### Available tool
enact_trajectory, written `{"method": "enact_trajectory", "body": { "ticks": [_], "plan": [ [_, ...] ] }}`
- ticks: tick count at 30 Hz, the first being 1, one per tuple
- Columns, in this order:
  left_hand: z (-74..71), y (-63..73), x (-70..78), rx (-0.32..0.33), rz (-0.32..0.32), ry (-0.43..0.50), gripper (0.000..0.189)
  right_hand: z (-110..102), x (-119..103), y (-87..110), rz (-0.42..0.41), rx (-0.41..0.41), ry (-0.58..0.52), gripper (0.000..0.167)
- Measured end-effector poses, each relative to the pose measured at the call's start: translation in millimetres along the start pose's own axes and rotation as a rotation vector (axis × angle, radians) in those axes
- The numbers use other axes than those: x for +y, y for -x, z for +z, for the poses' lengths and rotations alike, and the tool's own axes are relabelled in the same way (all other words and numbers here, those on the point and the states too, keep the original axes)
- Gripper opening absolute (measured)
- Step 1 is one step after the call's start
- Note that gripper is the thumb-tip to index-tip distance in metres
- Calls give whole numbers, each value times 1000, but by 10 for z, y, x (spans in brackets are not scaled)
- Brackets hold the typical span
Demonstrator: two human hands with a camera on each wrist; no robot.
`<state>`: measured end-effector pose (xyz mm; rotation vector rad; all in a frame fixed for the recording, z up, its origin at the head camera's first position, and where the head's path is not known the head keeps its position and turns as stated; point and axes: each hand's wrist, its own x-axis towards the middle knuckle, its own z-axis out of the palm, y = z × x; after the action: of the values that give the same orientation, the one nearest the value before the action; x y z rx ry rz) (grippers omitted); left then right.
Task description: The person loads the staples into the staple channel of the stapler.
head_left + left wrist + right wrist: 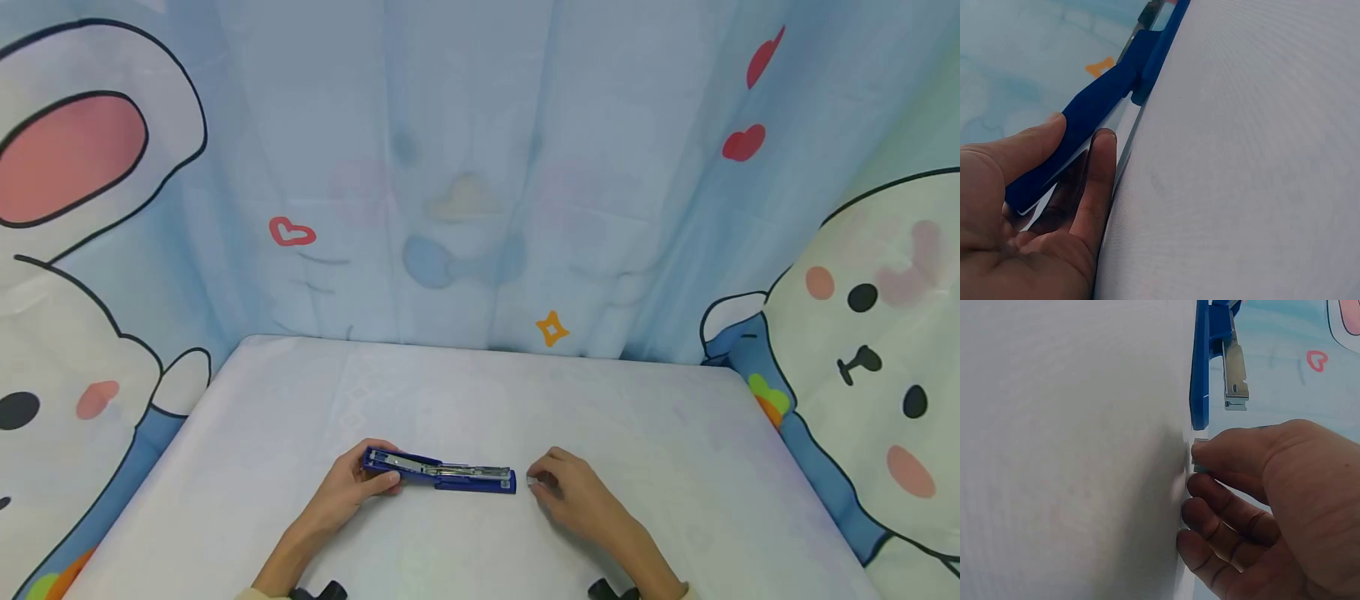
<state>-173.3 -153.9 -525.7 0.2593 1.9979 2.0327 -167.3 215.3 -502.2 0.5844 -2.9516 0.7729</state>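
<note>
A dark blue stapler (pixel 476 483) lies swung open on the white table, its metal staple channel showing in the head view. My left hand (pixel 358 483) grips the raised cover at the left end, thumb on the near side and fingers behind. In the left wrist view the blue cover (pixel 1082 122) slants up from the base at the hinge. Just past the stapler's right end, my right hand (pixel 573 493) pinches a small silvery strip of staples (pixel 1200 468) between thumb and index finger. The thumb hides part of the strip. The metal channel (pixel 1234 372) hangs over the blue base nearby.
A white cloth covers the table (pixel 420 550). Behind it hangs a light blue curtain (pixel 465 167) with printed cartoon animals and hearts. Black wrist straps (pixel 611 590) show at the bottom edge of the head view.
</note>
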Motion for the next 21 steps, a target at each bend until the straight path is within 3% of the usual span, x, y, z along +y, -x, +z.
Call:
{"method": "enact_trajectory", "body": {
  "ticks": [15, 21],
  "plan": [
    [-6, -10, -10, 3, 6, 0, 53, -3, -34, -35, 71, 14, 0, 13],
    [-10, -8, -15, 8, 1, -2, 54, 3, -58, -52, 49, 27, -2, 15]
  ]
}}
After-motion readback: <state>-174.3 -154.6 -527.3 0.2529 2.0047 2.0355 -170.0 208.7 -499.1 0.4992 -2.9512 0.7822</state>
